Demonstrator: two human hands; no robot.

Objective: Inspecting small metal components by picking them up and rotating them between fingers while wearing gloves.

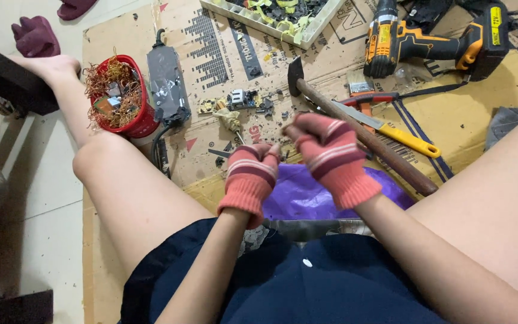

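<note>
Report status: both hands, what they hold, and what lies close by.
Left hand and right hand gloved, fingertips together, held item too small to tell. Purple bag beneath. Hammer beside right hand.

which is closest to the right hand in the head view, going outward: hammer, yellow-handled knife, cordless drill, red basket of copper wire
From the right hand:
1. Hammer, right beside it.
2. Yellow-handled knife, just beyond the hammer.
3. Cordless drill, far upper right.
4. Red basket of copper wire, far left.

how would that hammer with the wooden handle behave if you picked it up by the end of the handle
The hammer would likely feel stiff and head-heavy: its dark metal head sits at the far end of a long wooden handle, so it may dip forward. The rounded handle could roll a little on the flat cardboard if pushed sideways, though the head should stop it.
</note>
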